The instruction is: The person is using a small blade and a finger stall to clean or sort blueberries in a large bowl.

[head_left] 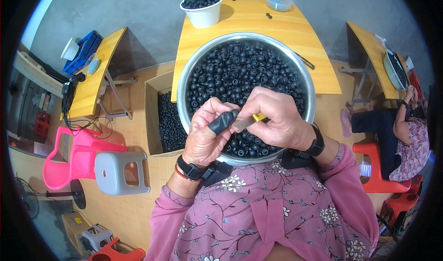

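Above a wide metal basin (181,88), both hands meet close together. My right hand (277,115) is closed round a small knife (244,123) with a yellow handle and a short flat blade, its tip at my left fingertips. My left hand (207,127) is closed in a pinch, a black cover (223,122) over its thumb. Between its fingertips sits what looks like a small black part (235,113), mostly hidden by the fingers. Heaped in the basin are many small round black parts (244,72) with holes through them.
A yellow table (258,19) under the basin bears a white bucket (203,15) of black parts, a clear tub (278,2) and a dark slim tool (305,62). Left are a cardboard box (152,109), grey stool (113,173) and pink chair (78,152). Another person (406,141) sits right.
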`<state>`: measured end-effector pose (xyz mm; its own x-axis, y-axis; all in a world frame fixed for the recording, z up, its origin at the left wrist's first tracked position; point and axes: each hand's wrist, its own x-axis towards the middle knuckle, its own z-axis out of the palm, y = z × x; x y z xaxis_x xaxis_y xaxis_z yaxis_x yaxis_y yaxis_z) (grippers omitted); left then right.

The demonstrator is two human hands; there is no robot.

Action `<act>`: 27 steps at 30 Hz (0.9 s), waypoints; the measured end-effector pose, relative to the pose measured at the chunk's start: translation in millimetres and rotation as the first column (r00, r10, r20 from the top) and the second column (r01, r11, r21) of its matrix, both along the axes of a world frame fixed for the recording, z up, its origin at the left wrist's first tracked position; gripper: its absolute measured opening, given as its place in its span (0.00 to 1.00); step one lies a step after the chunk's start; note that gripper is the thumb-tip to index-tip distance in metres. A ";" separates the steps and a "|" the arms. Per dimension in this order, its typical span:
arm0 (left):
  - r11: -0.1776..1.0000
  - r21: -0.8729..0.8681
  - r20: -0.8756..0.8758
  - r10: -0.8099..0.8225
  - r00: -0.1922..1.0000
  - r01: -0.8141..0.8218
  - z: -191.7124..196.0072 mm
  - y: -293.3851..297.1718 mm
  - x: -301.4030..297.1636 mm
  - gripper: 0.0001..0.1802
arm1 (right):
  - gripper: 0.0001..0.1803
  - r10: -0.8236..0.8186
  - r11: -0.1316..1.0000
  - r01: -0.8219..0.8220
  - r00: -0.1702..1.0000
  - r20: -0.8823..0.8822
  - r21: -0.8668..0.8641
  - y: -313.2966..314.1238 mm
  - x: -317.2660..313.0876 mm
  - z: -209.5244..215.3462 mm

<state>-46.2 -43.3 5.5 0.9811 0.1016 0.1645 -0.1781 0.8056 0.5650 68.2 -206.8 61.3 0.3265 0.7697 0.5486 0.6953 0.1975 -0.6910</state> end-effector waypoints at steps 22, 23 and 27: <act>0.998 -0.019 -0.032 -0.061 0.998 0.060 -2.4 5.3 -0.7 0.09 | 0.11 0.062 0.991 -0.082 0.981 -0.184 -0.102 -2.5 8.9 -3.2; 0.998 -0.018 -0.032 -0.061 0.998 0.060 -0.1 4.1 -0.8 0.09 | 0.11 0.050 0.995 -0.075 0.937 -0.345 -0.059 -2.6 5.6 -7.9; 0.997 -0.079 -0.035 -0.018 0.999 0.016 1.3 4.2 0.4 0.08 | 0.10 -0.087 0.993 0.029 0.844 -0.529 -0.118 -8.0 3.9 -1.6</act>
<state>-45.9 -39.1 6.8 0.9880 0.0961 0.1212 -0.1447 0.8506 0.5055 72.2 -214.8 59.6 0.5913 0.7819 0.1976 0.2231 0.0768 -0.9718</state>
